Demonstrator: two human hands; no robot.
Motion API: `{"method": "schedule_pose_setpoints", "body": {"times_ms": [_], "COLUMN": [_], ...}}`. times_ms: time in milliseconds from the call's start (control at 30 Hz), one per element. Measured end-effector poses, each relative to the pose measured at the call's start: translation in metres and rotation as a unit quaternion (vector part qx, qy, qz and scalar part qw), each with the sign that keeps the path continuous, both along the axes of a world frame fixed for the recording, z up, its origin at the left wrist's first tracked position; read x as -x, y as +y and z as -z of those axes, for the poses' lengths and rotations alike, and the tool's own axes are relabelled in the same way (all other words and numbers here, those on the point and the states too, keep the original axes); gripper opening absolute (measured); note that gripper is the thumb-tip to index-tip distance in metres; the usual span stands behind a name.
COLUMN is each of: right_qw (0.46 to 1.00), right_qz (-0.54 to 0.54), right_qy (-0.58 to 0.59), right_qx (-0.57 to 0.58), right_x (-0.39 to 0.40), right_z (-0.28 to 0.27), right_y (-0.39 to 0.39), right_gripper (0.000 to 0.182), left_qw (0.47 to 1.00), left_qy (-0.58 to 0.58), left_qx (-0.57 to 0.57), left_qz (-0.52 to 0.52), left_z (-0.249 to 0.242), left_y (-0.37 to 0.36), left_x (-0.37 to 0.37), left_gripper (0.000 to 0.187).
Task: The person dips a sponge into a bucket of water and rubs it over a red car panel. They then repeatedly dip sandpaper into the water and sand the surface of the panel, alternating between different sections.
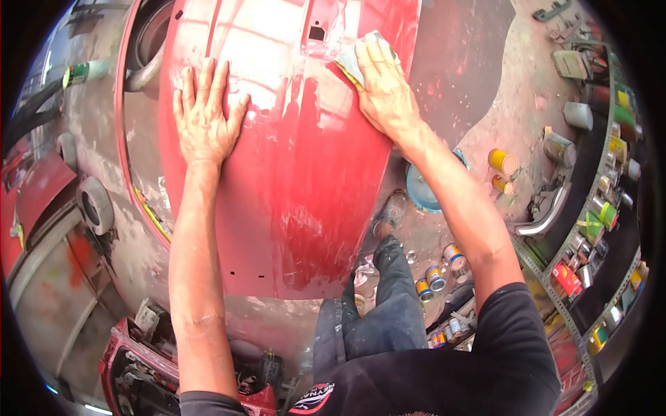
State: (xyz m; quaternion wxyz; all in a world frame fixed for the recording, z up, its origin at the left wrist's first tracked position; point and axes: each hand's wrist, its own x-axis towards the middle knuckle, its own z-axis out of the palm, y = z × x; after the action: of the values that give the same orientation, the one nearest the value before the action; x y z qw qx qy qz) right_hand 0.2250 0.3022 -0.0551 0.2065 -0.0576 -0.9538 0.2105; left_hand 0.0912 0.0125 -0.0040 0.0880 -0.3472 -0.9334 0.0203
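A red car door panel (253, 208), wet and shiny, lies in front of me with a small square hole (317, 32) near its far end. On the panel's left side, my left hand (208, 121) rests flat with its fingers spread, holding nothing. Toward the far right edge, my right hand (385, 93) presses a folded pale grey sheet (349, 62) with a yellow edge against the red surface. It looks like sandpaper, but the fingers cover much of it. Whitish streaks run down the panel below that hand.
A blue bucket (422, 191) stands on the floor under my right forearm. Yellow cans (501, 161) sit beyond it. Shelving (565, 315) crowded with cans lines the right. At left are a tire (95, 204) and red car parts (41, 201).
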Motion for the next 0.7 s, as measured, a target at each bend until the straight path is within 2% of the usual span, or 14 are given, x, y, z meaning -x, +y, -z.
{"method": "schedule_pose_setpoints", "body": {"times_ms": [67,133,167,233,300,333,367,433,567,633,700], "right_qw": [0.999,0.999,0.998,0.995,0.994,0.995,0.999,0.997,0.998,0.995,0.977], "right_qz": [-0.015,-0.001,-0.011,0.032,0.016,0.028,0.016,-0.044,-0.02,-0.028,-0.007], "right_qy": [0.002,0.001,-0.056,0.031,-0.108,0.046,-0.022,-0.021,-0.021,0.024,-0.211], "right_qx": [-0.03,-0.037,0.005,0.086,0.007,-0.083,-0.017,-0.053,-0.063,0.092,0.021], "right_x": [0.009,0.052,0.074,0.101,0.086,0.076,0.05,0.016,0.069,0.119,0.106], "right_z": [0.008,0.0,-0.006,-0.006,-0.013,0.005,-0.009,0.001,-0.002,-0.004,-0.026], "right_y": [0.019,0.046,0.064,0.072,0.066,0.055,0.037,0.031,0.071,0.096,0.078], "right_gripper": [0.053,0.046,0.043,0.035,0.042,0.043,0.049,0.053,0.055,0.034,0.046], "left_qw": [1.0,1.0,1.0,1.0,1.0,0.999,0.999,0.999,1.0,0.999,0.999], "left_qy": [-0.004,-0.008,-0.007,-0.007,-0.018,-0.02,-0.019,-0.024,-0.022,-0.021,-0.02], "left_qx": [0.002,0.006,0.007,0.006,0.021,0.026,0.024,0.022,0.017,0.023,0.028], "left_qz": [-0.004,-0.008,-0.006,-0.004,-0.009,-0.011,-0.012,-0.015,-0.012,-0.011,-0.011], "left_z": [-0.001,-0.001,-0.001,-0.002,-0.005,-0.007,-0.009,-0.008,-0.006,-0.007,-0.009], "left_y": [0.0,-0.001,-0.001,0.001,0.002,0.004,0.004,0.003,0.001,0.002,0.004], "left_x": [-0.001,-0.001,0.0,0.001,-0.001,0.002,0.003,0.0,0.0,-0.001,0.002], "left_gripper": [0.07,0.07,0.07,0.07,0.07,0.07,0.07,0.071,0.07,0.07,0.071]}}
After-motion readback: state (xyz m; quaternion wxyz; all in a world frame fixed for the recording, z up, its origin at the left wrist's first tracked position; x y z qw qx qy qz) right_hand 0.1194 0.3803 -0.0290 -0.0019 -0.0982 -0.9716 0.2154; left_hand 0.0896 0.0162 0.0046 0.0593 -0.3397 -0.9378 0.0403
